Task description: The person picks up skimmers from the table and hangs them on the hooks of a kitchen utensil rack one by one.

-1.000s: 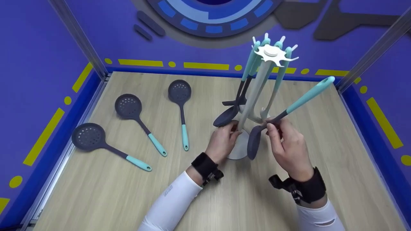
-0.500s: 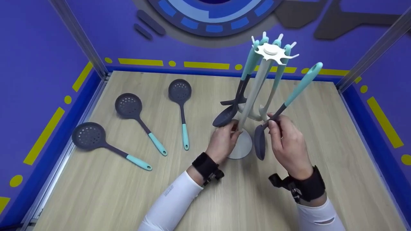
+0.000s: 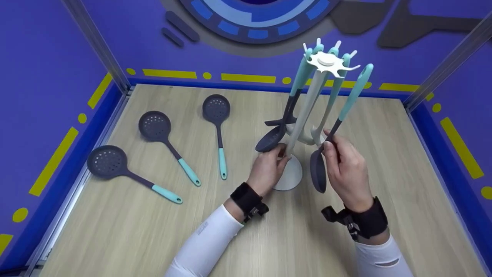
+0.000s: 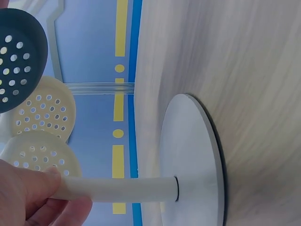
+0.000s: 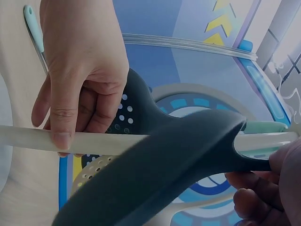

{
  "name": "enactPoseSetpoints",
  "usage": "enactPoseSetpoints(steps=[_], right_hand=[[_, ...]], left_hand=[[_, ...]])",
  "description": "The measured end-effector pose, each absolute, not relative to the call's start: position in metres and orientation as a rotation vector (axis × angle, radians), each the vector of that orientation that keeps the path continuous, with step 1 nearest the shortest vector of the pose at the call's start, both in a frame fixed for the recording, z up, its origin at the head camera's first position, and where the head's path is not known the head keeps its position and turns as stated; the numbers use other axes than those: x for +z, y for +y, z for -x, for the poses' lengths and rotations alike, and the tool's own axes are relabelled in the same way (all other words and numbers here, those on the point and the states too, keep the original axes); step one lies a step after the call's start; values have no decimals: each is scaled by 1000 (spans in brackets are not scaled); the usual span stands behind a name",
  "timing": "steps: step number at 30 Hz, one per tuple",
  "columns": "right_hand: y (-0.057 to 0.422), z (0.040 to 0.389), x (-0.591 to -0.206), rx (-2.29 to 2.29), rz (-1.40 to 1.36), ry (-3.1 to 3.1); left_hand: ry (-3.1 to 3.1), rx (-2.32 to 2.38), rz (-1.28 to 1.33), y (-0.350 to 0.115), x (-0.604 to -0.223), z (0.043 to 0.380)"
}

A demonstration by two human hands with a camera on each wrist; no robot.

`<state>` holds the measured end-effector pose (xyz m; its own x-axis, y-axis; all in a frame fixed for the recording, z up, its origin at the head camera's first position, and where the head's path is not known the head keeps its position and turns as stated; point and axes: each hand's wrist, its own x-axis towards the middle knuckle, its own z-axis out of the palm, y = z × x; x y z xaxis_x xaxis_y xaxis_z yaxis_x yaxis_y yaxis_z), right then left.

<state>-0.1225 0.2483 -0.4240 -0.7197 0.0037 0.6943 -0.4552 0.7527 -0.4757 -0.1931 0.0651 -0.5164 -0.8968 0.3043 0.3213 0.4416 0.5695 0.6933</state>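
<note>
On the surface (image 3: 276, 238), the tall white rack (image 3: 306, 109) stands w/ tools (image 3: 271, 139) hung on it. Prob. the hang-up step: next move seems to need the big spoon (image 3: 336, 126) raised to a free hook (image 3: 354, 67). It tilts, dark head (image 3: 318, 171) down, mint handle (image 3: 356, 92) up, nearer the surface's R edge than L. L hand (image 3: 266, 171) holds the rack's pole (image 4: 127, 189); R hand (image 3: 349, 173) pinches the spoon's neck (image 5: 257, 164).
</note>
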Motion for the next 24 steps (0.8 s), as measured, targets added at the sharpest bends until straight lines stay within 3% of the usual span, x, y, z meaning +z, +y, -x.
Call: enactPoseSetpoints(steps=[24], right_hand=[[247,124,-425,868,-331,-2195]], left_hand=[[-2655,-1210,620,65,-515,191]])
